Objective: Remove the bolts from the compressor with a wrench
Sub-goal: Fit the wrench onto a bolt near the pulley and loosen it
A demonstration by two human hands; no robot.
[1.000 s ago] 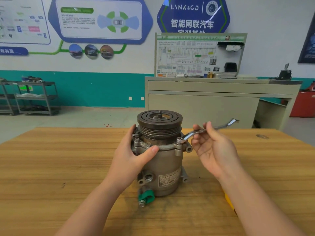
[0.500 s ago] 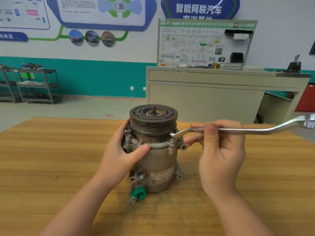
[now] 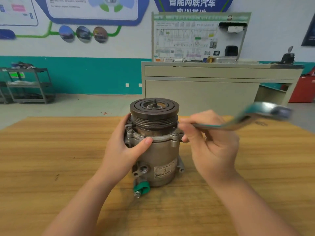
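Now, head view:
Compressor (image 3: 158, 150): upright on the wooden table (image 3: 51, 159), pulley end up, near the middle and well back from the far edge.
Left hand (image 3: 122, 150): fingers and thumb wrapped round the compressor's left side at the flange.
Right hand (image 3: 214, 147): fingers clenched on the wrench (image 3: 238, 123), just right of the flange bolt (image 3: 174, 133).
Wrench: blurred, handle angled up and right over bare table.
Room: bare tabletop on both sides; cabinet (image 3: 204, 92) beyond the far edge.

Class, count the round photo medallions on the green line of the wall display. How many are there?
3, side by side on the wall upper left: blue one, middle one, brown one. None appear hidden.
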